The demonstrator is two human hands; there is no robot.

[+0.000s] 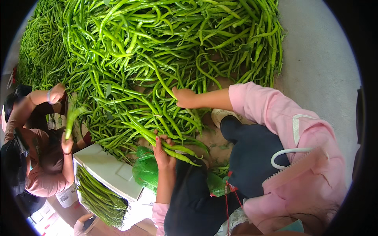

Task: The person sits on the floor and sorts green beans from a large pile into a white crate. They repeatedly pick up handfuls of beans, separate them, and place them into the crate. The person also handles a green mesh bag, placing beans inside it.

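Note:
In the head view my left hand (pixel 164 153), low in the middle, is closed round a bunch of long green chili peppers (pixel 143 131), which fan out to both sides of it. Farther up, my right hand (pixel 185 97) pinches the end of a single long pepper (pixel 163 82) lying on the big loose heap (pixel 165 27) that fills the upper middle. Beside my left wrist is a green mesh bag (pixel 143 167). My dark-trousered legs are bent below the heap.
A white foam box (pixel 106 159) at lower left holds lined-up peppers (pixel 100 200). Left of it a co-worker (pixel 45 173) grips a small pepper bunch (pixel 72 118) with their hands. Another person's arm (pixel 82 222) shows at the bottom left. Grey floor (pixel 315 55) lies to the right.

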